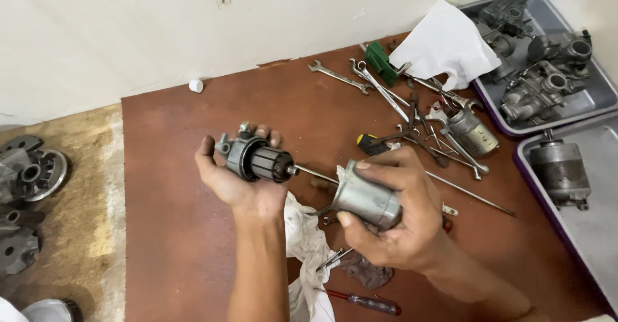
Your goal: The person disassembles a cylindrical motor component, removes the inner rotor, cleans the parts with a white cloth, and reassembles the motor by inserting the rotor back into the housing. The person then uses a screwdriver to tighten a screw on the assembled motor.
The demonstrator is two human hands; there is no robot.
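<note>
Left hand [239,179] grips armature [257,159]; right hand [396,216] grips housing [365,199], far end hidden.

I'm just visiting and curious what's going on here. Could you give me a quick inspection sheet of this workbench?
Surface: reddish-brown board, scuffed, against a pale wall.
Job's things: dark motor core with shaft in the left hand; silver cylindrical housing in the right hand; the two parts are apart.
Clutter: wrenches and rods, second small motor, red-handled screwdriver, white rag, white paper.
Fingers: both hands closed around their parts.
Cables: nothing seen.
Surroundings: grey trays with carburettor-like parts and a larger motor; metal parts on the floor at left.
</note>
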